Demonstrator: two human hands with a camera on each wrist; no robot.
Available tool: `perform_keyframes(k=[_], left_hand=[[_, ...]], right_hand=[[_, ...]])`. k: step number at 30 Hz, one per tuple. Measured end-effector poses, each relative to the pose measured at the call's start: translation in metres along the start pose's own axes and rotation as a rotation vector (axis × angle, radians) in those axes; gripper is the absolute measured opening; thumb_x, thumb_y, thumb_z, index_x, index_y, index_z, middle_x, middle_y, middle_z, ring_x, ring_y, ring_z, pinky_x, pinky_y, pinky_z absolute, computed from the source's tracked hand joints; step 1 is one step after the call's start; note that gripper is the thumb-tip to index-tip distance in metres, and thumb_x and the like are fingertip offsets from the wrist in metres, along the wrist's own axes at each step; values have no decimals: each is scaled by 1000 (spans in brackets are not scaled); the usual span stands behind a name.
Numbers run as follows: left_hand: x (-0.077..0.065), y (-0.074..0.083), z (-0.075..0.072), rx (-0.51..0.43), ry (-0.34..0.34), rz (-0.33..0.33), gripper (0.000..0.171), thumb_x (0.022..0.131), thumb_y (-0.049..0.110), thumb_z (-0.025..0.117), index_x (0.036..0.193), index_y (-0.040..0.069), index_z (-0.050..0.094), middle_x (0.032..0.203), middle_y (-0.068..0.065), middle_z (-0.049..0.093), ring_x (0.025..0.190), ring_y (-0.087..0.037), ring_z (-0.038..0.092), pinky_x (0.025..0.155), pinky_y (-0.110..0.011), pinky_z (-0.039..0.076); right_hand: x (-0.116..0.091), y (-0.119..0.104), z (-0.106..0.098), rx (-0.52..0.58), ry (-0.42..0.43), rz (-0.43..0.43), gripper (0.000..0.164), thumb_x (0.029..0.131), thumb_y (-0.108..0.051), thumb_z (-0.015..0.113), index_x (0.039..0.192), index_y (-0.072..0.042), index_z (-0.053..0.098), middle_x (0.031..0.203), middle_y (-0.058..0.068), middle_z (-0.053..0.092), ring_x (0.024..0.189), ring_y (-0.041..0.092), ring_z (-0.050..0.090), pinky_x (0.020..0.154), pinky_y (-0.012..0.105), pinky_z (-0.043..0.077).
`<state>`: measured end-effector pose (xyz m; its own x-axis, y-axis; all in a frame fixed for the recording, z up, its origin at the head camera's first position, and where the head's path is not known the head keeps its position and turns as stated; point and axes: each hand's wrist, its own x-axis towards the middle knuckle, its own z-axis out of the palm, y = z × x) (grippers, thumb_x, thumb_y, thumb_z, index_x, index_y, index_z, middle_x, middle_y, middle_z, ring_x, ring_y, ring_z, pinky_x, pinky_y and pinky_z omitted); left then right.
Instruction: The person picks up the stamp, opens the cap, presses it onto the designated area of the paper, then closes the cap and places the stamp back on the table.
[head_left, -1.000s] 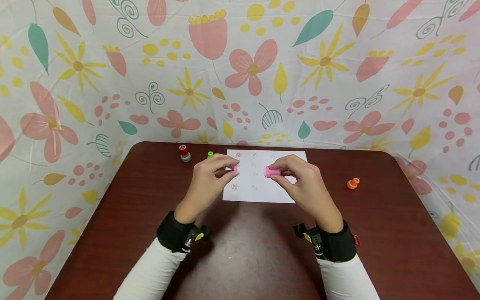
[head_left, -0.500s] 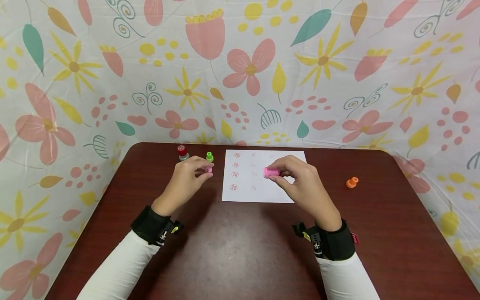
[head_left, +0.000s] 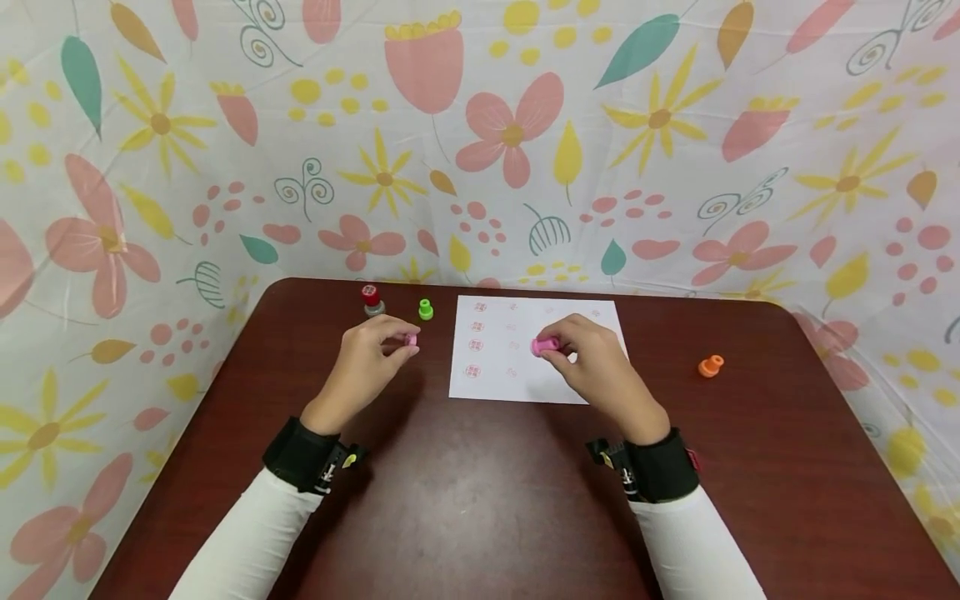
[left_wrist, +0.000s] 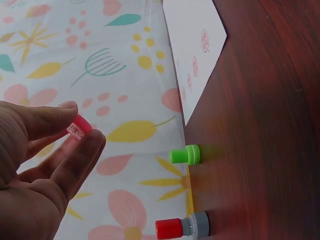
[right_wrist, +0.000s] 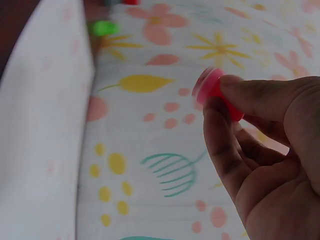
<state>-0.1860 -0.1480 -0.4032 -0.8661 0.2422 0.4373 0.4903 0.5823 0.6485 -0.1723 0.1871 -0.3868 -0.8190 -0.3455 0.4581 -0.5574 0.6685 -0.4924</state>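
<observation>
My right hand (head_left: 596,358) pinches a pink toy stamp (head_left: 545,346) between thumb and fingers, over the right part of a white paper (head_left: 487,387). In the right wrist view the stamp (right_wrist: 212,90) is tilted, its wide end facing away from the palm. To the left of the paper, my left hand (head_left: 363,362) holds a small pink cap (left_wrist: 79,127) by its edges between thumb and fingertip. Red round prints (head_left: 473,371) run down the paper's left side, with fainter prints in the columns to their right.
Behind my left hand stand a green stamp (head_left: 426,310) and a red-topped stamp with a grey base (head_left: 372,300). An orange stamp (head_left: 710,366) lies on the brown table (head_left: 480,500) at the right. A floral cloth (head_left: 480,167) hangs along the table's back edge.
My left hand has moved left, away from the pink stamp and off the paper, carrying the cap. My right hand still holds the stamp over the paper and has tilted it slightly.
</observation>
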Motion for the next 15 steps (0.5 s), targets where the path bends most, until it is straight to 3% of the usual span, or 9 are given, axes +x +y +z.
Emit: perform_keyframes(k=[6,15], left_hand=[[-6,-2,-1,-3,30,-3,22,85,2,83,107,4,79,101,-7,73,94,-21,73,81,-38,64],[-12,1,-1,-32,60,-5,22,84,1,83,106,4,79,103,-8,74,94,-22,73,79,-36,64]], right_hand=[[6,18,19,-92,-90,-26,9,87,-7,83,91,-6,74,86,5,65,78,16,63,69,33,57],[13,41,28,-208,-198,-51,8,89,-5,80,90,-3,72,82,8,64,76,18,59,67,32,53]])
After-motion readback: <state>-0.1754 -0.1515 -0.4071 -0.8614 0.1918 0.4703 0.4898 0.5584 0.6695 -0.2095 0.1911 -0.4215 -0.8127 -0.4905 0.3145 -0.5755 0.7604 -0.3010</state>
